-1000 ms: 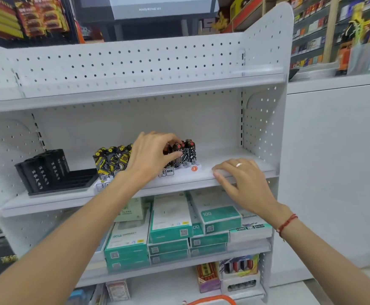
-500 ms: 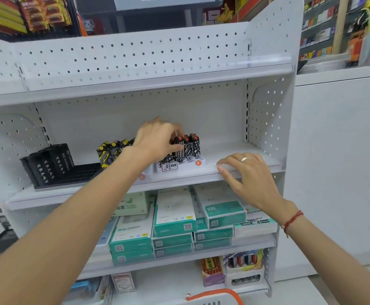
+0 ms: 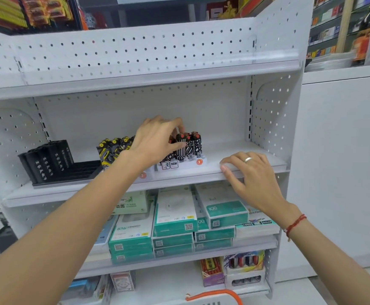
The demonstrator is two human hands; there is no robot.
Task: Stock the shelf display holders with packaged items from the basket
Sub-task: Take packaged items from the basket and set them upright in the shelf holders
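The left hand pinches one of the black-and-white patterned packaged items in the white display holder; three red tops show, others are hidden. The right hand rests flat, fingers spread and holding nothing, on the white metal shelf's front edge. The orange-handled basket is cut off below.

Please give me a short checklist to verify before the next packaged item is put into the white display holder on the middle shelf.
1. Left hand is at the patterned items, thumb and fingers around one: ok.
2. That item is fully seated in the white holder: cannot tell, the hand covers it.
3. Items right of the hand stand upright: ok.
4. Right hand rests empty on the middle shelf edge, free to fetch more: ok.
5. Basket is within view below: ok; only its orange handle shows, so remaining stock: cannot tell.
6. Free slots in the holder: cannot tell.
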